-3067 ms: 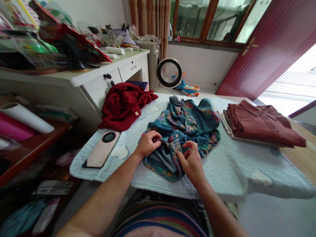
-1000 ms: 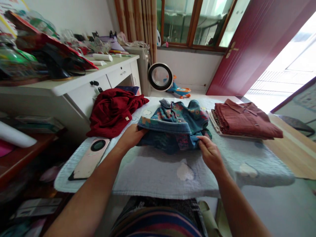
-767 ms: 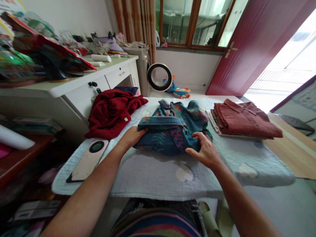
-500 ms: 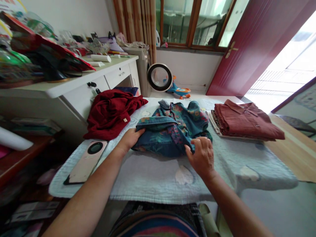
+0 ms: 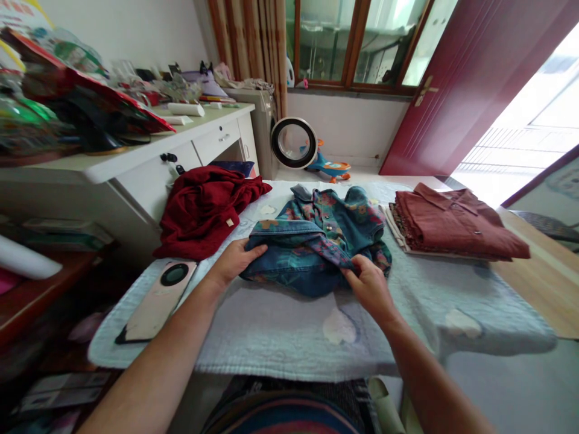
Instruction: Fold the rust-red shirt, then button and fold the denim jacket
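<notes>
a blue denim garment printed with multicoloured flowers (image 5: pixel 294 265) lies in the middle of the surface, on a pale blue quilted cloth with white cloud-shaped patches (image 5: pixel 271 343). its collar and round metallic buttons are at the far end, while the near part is rumpled and partly turned over. the left hand (image 5: pixel 237 259) grips the garment's left edge, thumb on top and fingers mostly hidden. the right hand (image 5: pixel 371 283) pinches a strip of it between thumb and fingers at the near right. to the left sits a crumpled dark red fabric heap with a small pale tag (image 5: pixel 203 211), and just in front of it a pale pink phone with a round black camera ring (image 5: pixel 154 304), near the left forearm. right of the garment is a neat stack of folded clothes, topped by a reddish-brown collared shirt (image 5: pixel 452 220).
</notes>
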Demonstrator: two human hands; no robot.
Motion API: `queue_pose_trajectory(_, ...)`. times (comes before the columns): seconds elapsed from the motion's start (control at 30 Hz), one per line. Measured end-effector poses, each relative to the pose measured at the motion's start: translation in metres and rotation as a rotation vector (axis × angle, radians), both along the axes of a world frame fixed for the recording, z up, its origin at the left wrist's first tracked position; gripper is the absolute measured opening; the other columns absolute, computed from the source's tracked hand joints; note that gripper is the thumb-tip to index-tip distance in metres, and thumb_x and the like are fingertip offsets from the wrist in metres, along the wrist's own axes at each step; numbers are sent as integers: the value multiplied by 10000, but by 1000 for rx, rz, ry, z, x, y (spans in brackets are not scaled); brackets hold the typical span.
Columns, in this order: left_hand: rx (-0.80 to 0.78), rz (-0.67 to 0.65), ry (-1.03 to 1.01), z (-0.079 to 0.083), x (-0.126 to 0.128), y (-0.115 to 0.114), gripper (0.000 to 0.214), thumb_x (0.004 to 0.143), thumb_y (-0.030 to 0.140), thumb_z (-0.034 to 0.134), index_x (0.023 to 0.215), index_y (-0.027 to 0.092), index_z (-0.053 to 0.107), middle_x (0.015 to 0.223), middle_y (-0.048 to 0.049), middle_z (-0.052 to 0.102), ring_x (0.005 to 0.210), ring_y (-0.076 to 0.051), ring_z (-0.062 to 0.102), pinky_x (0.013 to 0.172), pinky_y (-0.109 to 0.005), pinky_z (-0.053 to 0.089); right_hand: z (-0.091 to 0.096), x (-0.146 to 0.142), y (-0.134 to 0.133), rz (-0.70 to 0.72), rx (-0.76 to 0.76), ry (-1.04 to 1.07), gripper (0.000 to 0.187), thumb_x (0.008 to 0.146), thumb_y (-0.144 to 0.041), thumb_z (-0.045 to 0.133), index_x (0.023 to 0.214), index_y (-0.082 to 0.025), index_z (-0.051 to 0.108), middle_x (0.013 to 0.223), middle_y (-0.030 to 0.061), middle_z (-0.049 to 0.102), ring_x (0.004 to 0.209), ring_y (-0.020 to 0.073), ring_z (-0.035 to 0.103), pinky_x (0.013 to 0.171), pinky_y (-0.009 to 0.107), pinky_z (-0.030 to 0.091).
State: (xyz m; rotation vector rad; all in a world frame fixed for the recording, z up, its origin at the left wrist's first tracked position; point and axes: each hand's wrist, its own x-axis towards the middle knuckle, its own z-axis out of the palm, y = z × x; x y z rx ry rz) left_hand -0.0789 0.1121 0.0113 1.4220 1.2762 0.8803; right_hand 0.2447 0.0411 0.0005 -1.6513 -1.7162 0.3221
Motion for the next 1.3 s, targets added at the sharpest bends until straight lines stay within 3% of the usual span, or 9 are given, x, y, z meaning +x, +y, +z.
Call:
queue_pose_trajectory(0.2, 81, -336, 190, 12, -13, -14, 521, 613, 388, 799, 1087, 204, 684, 1043, -42, 700, 985, -261, 654, 879, -351, 518, 19, 26, 7, -84, -3, 750, 240, 744, -399, 680, 806, -222, 529, 634, -65, 524, 539, 101, 455, 492, 214, 343)
queue_pose_trajectory(0.4, 275, -224, 436, 6, -12, -8, 231, 778, 373, 585, 882, 201, 698, 973, -40, 650, 970, -238, 593, 907, -337, 459, 33, 28, 10, -95, 36, 1108, 330, 691, -401, 721, 870, -246, 491, 640, -81, 539, 490, 89, 481, 443, 190, 382)
queue_pose_trajectory(0.6, 272, 37, 81, 10, 2, -6, 293, 861, 388, 505, 1024, 182, 634, 818, 8, 614, 755, -160, 556, 702, -260, 458, 59, 46, 9, -75, 56, 938, 250, 726, -392, 671, 873, -235, 544, 598, -67, 532, 448, 97, 458, 407, 205, 355)
queue_pose_trajectory(0.77, 251, 175, -126, 36, 18, -11, 342, 862, 494, 531, 984, 181, 601, 704, 34, 554, 606, -113, 494, 558, -209, 429, 93, 66, 3, -82, 185, 665, 172, 738, -331, 659, 867, -227, 610, 625, -41, 561, 465, 99, 439, 418, 211, 310)
queue_pose_trajectory(0.87, 250, 180, -140, 50, 23, -8, 412, 836, 555, 557, 971, 169, 611, 709, 19, 576, 599, -118, 520, 543, -215, 439, 104, 75, 1, -183, 339, 352, 167, 801, -366, 627, 885, -223, 643, 666, -18, 587, 524, 120, 473, 469, 235, 336)
queue_pose_trajectory(0.97, 236, 6, -47, 53, 24, 0, 500, 731, 557, 687, 1034, 163, 638, 859, -28, 669, 752, -183, 620, 651, -264, 507, 91, 85, 7, -243, 396, 26, 208, 866, -399, 575, 916, -217, 663, 724, 6, 624, 617, 149, 538, 579, 268, 401)
queue_pose_trajectory(1.1, 195, -325, 188, 35, 22, 10, 670, 543, 427, 850, 1144, 204, 655, 1081, -56, 689, 1004, -266, 642, 888, -346, 516, 42, 101, 24, -150, 246, -148, 290, 917, -429, 481, 947, -205, 662, 826, 51, 654, 759, 204, 602, 712, 320, 455)
queue_pose_trajectory(1.2, 242, -286, 376, 10, 18, 15, 569, 535, 426, 842, 1045, 211, 706, 1085, -80, 664, 1059, -305, 612, 977, -419, 477, 7, 106, 33, -117, 155, -244, 384, 911, -484, 444, 949, -175, 669, 993, 129, 636, 970, 274, 594, 876, 405, 459)
queue_pose_trajectory(1.3, 272, -144, 396, -11, 16, 19, 607, 519, 455, 840, 1047, 185, 710, 1254, -132, 574, 1216, -360, 520, 1074, -483, 397, -9, 105, 35, -82, 22, -276, 620, 848, -584, 516, 1262, -125, 568, 1285, 190, 547, 1213, 326, 509, 1018, 454, 402)
